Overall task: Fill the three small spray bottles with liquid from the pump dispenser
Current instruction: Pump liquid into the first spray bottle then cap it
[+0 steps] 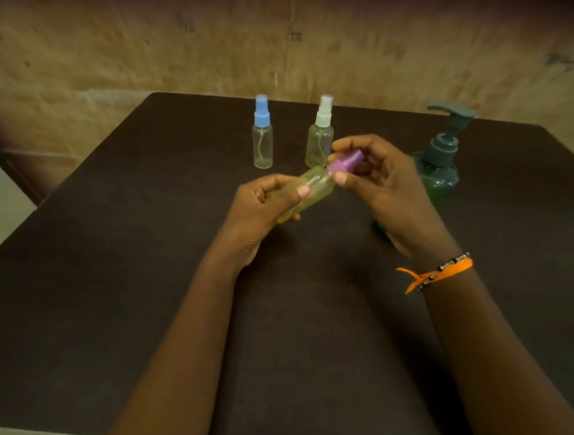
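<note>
Fingers of the right hand curled round the purple cap of a yellowish bottle, thumb pressed against the cap's lower edge. Left hand wrapped round the body of that same bottle, thumb laid along its side, base poking out below the palm. Held tilted above the dark table, cap end raised toward the right, clear of the surface. Orange thread band with small beads tied round the right wrist. Farther back on the table, upright and well apart from the hands: a clear bottle with a blue cap to the left, a yellowish bottle with a white cap just behind the right hand's fingertips. Green pump dispenser upright to the right, partly hidden by the right hand, nozzle pointing left. Liquid level in any of the bottles too hard to tell. Rough tan wall behind the table.
</note>
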The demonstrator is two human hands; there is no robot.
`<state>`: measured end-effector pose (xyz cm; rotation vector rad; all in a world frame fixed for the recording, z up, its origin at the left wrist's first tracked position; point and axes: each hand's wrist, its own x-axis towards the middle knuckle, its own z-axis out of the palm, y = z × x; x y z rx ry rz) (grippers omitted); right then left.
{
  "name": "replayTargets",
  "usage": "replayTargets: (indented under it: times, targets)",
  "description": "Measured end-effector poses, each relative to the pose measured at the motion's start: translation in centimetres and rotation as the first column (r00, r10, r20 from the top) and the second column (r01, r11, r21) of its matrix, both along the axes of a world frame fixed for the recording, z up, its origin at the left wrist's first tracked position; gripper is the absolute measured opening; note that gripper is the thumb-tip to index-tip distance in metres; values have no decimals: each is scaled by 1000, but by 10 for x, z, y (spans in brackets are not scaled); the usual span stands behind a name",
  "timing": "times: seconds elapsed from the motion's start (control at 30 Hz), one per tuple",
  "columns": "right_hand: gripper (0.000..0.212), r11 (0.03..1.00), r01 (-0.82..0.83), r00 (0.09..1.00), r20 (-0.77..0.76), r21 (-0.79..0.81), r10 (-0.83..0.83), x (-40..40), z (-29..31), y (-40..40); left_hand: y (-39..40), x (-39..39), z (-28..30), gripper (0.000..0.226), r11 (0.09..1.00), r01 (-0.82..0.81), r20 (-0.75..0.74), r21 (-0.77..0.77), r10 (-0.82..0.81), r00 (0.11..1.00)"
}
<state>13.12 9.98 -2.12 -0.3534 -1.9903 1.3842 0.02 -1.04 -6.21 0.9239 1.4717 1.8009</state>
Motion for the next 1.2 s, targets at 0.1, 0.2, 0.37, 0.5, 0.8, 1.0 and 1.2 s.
replayTargets:
  times: [0.1,0.2,0.37,0.5,0.8,1.0,1.2]
  targets:
    - [20,997,76,997,12,3,-76,-3,-2,-2,0,-1,0,29,999,-32,3,25,32,999]
    - [25,992,85,996,-1,89,-85,-3,0,-1,1,-1,2,16,998,-60,49,2,60,997]
    - [39,975,-2,1000,-4,223,3,1,11,-2,1,1,6,25,997,-48,125,-57,54,991]
    - [30,910,107,994,-67,401,-88,3,16,-2,2,0,6,21,999,-34,232,21,28,972]
    - [18,826,480,811,-510,296,-288,43,52,14,4,-2,4,39,994,-2,355,108,-36,934]
    - [20,808,572,593,-608,-142,-528,72,41,47,4,8,4,46,988,88,390,130,-132,911]
    - [20,610,782,585,-185,-130,-789,86,-16,53,16,34,6,24,994,11,379,106,-50,924]
